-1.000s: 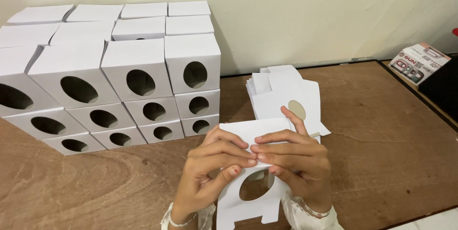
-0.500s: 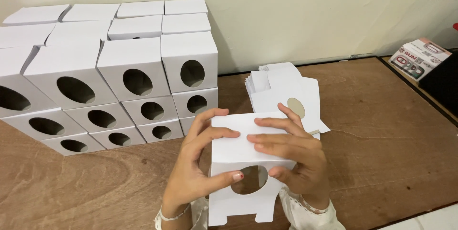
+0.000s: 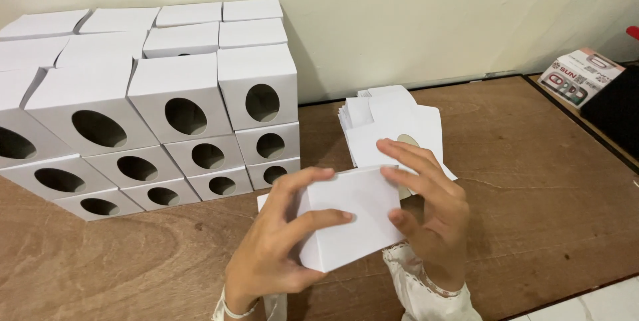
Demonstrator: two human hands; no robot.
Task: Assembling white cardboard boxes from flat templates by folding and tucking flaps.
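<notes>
Both hands, left hand (image 3: 279, 254) and right hand (image 3: 432, 214), grasp a white folded cardboard box (image 3: 349, 224) above the brown wooden table (image 3: 532, 181). Stacked finished white boxes with oval holes (image 3: 153, 128) stand left; a smaller pile of flat white blanks (image 3: 393, 118) lies unfolded behind.

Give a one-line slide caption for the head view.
Left hand and right hand hold a white box beside stacked boxes.

Two hands (image 3: 279, 248), one white box (image 3: 349, 224), one printed carton (image 3: 580, 76)
</notes>
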